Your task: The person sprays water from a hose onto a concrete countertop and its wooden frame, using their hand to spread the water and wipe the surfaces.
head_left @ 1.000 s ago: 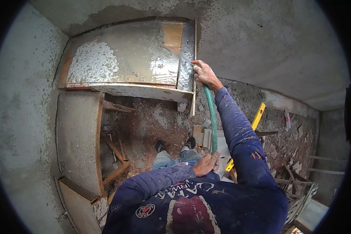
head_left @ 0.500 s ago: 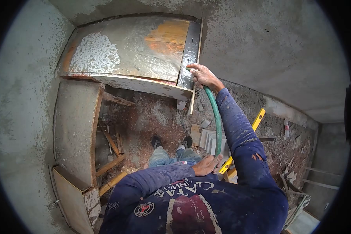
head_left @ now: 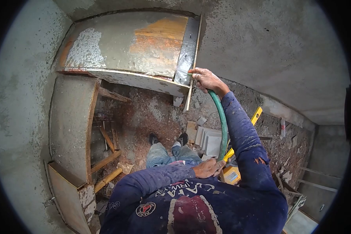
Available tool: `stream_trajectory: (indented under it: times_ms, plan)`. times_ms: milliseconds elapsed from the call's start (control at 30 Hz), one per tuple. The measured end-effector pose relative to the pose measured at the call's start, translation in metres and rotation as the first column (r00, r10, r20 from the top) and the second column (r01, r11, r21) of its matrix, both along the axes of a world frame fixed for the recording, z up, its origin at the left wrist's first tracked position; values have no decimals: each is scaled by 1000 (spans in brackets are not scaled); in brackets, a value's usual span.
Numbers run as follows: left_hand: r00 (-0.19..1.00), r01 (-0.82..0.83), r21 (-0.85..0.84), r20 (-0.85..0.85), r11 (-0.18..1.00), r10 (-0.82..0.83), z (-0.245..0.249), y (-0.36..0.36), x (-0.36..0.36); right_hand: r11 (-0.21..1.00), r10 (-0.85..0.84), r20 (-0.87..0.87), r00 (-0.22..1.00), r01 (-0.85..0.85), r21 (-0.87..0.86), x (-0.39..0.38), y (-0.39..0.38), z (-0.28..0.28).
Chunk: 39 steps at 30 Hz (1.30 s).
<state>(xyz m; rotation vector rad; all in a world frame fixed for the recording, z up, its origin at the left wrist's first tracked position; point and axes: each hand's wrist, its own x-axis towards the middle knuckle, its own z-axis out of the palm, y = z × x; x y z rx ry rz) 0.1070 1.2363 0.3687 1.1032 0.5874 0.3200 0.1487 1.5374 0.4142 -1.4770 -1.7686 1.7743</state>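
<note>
A green hose point(head_left: 221, 119) runs from my left hand up to my right hand. My right hand point(head_left: 210, 82) is closed around the hose near its end, at the right edge of the raised platform. The hose tip points left over a shiny, wet metal strip point(head_left: 186, 50). Down by my waist, my left hand point(head_left: 207, 168) is wrapped on the lower length of the hose. The platform point(head_left: 117, 46) has a wet grey coating, with a patch of bare orange-brown boards point(head_left: 160, 33) at its upper right and a whitish patch at left.
Stacked tiles point(head_left: 212, 143) lie right of my feet, beside a yellow spirit level point(head_left: 256, 116). A lower grey slab point(head_left: 72, 121) adjoins the platform at left, with loose timber point(head_left: 106, 162) alongside. Rubble covers the floor; a plastered wall point(head_left: 269, 58) stands at right.
My right hand has shifted slightly right and down in view with the hose end. Water spray that reached over the boards now shows close to the metal strip. The view has shifted a little.
</note>
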Motion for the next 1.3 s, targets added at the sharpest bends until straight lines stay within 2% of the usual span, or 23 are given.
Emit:
stream_trajectory:
  times_ms: [167,233,267,333,367,433,500,600,667,733,833,967,1033,1067,1133,1300]
  plan:
    - [998,2,34,57,999,-4,2,-2,-4,1000,9,-55,998,-9,1,-2,-2,-1]
    - [997,-63,-3,38,998,63,5,-1,-13,971,-214,-122,969,225,85,-3,0,1]
    - [998,-54,6,39,999,54,1,-2,-16,968,-221,-124,967,233,94,-2,2,2]
    - [990,-106,-103,82,989,114,-2,-3,-22,898,-390,-115,914,405,174,2,7,6]
    - [991,-98,-96,85,991,107,2,-2,-27,870,-446,-167,879,470,148,3,10,4]
    - [980,-167,-143,81,975,180,11,-1,-40,837,-489,-164,857,514,190,6,14,8]
    - [978,-181,-166,79,970,196,-3,-4,-45,787,-549,-165,819,573,227,3,14,12]
    - [968,-232,-166,56,958,244,-7,-12,-54,777,-576,-182,797,603,183,-4,10,18]
    - [960,-270,-136,43,953,278,-10,-15,-58,781,-565,-181,805,592,198,-11,9,18]
    - [952,-293,-176,40,940,304,-16,-19,-62,751,-597,-155,787,616,237,-16,8,18]
    - [950,-291,-231,50,928,310,-19,-26,-66,710,-631,-142,762,642,289,-17,2,18]
    - [962,-255,-211,40,944,269,-14,-32,-68,697,-651,-123,749,655,293,-14,-9,24]
    - [966,-248,-182,29,951,258,-13,-31,-66,748,-608,-206,767,640,175,-11,-7,25]
    - [965,-253,-180,26,951,262,-12,-29,-65,750,-605,-210,768,638,174,-11,-6,26]
    - [980,-153,-179,98,972,172,-9,-22,-64,807,-559,-192,807,582,99,-11,-2,26]
    - [988,-142,-98,40,985,147,13,-3,-50,882,-461,-284,841,470,-42,-9,11,15]
